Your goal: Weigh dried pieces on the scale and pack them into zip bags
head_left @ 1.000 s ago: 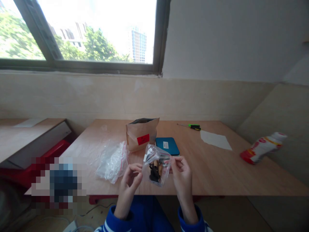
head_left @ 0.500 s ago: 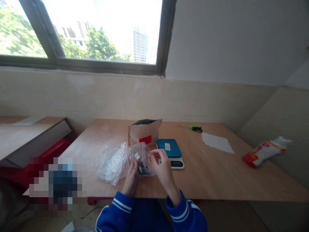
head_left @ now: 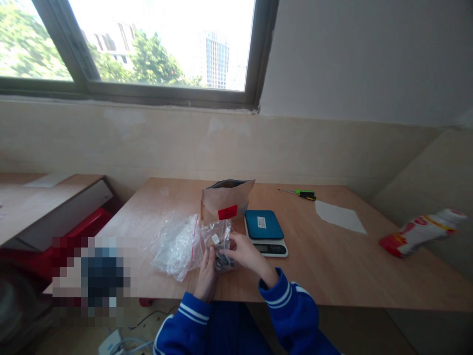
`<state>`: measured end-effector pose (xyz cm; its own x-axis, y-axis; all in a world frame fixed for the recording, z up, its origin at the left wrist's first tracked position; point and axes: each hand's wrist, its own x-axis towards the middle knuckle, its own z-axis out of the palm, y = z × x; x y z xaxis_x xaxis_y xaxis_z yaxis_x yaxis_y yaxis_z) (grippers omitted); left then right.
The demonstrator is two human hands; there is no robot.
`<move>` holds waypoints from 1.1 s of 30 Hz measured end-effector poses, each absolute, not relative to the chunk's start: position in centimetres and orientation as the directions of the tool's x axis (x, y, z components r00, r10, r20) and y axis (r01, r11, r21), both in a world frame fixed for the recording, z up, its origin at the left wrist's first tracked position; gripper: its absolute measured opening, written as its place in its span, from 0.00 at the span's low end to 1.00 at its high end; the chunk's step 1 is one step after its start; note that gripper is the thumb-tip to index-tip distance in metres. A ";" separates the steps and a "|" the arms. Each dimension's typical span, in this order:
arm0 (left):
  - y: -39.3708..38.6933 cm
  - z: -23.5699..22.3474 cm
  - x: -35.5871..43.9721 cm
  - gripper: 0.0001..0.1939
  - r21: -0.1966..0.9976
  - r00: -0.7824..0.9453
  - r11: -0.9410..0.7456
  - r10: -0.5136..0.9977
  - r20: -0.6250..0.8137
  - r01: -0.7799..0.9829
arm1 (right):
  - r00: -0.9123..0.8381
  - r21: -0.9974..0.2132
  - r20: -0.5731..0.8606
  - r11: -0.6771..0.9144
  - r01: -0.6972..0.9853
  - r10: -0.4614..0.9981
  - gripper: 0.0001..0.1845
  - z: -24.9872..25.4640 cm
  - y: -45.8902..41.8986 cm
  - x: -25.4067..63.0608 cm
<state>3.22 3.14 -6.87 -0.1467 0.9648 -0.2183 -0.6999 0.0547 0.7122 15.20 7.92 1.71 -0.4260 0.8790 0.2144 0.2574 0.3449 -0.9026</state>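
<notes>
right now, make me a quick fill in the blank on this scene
The left hand and right hand are both at a clear ____ bag.
The label on the brown pouch is ____.
The bottle is on the ____ hand's side.
The paper near it is ____.
Missing words: plastic; red; right; white.

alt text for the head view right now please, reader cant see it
A left hand holds a small clear bag of dark items at a wooden table, the right hand touching it. Beyond are an open pouch and a scale; clear plastic lies to the left, a bottle far right.
</notes>
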 end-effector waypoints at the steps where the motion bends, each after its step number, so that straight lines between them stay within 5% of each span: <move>1: 3.1 -6.5 3.3 0.21 0.709 -0.149 0.067 0.960 -0.237 -0.702 | -0.417 -0.921 0.193 0.311 0.237 0.888 0.10 1.7 8.0 15.3; 10: 3.0 -5.1 3.3 0.25 0.619 -0.118 0.040 0.970 -0.212 -0.784 | -0.207 -0.977 0.162 0.186 0.104 0.965 0.15 3.8 8.6 16.8; 18: 2.9 -5.3 3.1 0.22 0.647 -0.122 0.038 0.972 -0.201 -0.761 | -0.113 -0.915 0.404 0.403 -0.030 0.908 0.17 9.3 9.5 18.1; 22: 3.0 -5.6 3.1 0.21 0.650 -0.145 0.042 0.962 -0.232 -0.759 | -0.054 -0.761 0.641 0.643 0.083 0.766 0.15 13.0 11.9 17.9; 28: 2.9 -5.6 3.0 0.20 0.611 -0.103 0.065 0.966 -0.237 -0.789 | -0.241 -0.488 0.786 0.810 0.326 0.570 0.11 15.2 15.6 16.8; 33: 3.1 -5.7 3.0 0.19 0.599 -0.125 0.058 0.957 -0.260 -0.799 | -0.439 -0.445 0.721 0.843 0.300 0.537 0.12 13.8 17.3 16.8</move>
